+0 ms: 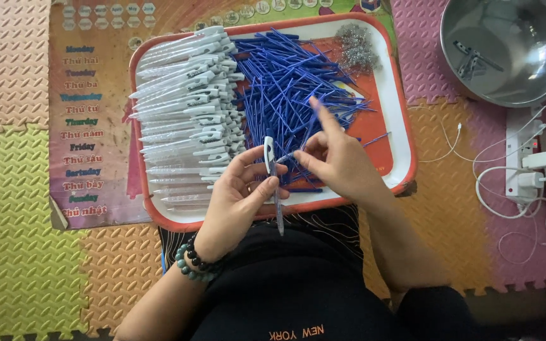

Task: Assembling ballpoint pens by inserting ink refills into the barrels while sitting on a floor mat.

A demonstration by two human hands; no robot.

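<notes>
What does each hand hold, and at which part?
The left hand holds a white pen around its middle. The right hand pinches something thin at the pen's upper end; what it is cannot be told.

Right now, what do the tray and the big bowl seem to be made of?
The tray looks like glossy plastic, judging by its white rim with a red edge and soft sheen. The bowl looks like polished metal, probably steel: grey, with mirror-like reflections.

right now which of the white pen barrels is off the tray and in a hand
The pen barrel pinched upright in the left hand, by the right hand. All the other barrels lie stacked flat on the tray's left side.
</notes>
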